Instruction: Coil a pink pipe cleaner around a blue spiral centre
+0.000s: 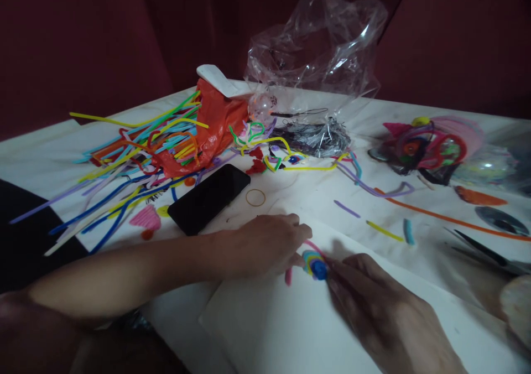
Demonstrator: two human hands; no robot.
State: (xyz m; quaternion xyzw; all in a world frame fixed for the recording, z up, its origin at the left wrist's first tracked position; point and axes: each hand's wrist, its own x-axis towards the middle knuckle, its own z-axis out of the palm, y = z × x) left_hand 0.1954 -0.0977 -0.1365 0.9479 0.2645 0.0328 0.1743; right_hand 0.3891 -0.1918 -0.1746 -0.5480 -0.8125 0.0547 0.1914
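A small coil of pipe cleaners [316, 265], blue at its tip with yellow and light blue rings behind, is held between my two hands over white paper. My right hand [373, 296] pinches the coil from the right with thumb and fingers. From the left, my left hand [276, 247] closes its fingers on a pink pipe cleaner [314, 246] that curves round the coil's back. A short pink end [288, 276] sticks out below the left fingers. Part of the coil is hidden behind the right fingertips.
Left lie a black phone [209, 199] and a red bag [222, 122] of many-coloured pipe cleaners. A clear plastic bag [319, 47] stands behind. To the right are cut pipe cleaner pieces, an orange pipe cleaner [452, 219], scissors [485, 249] and a colourful craft piece [440, 141].
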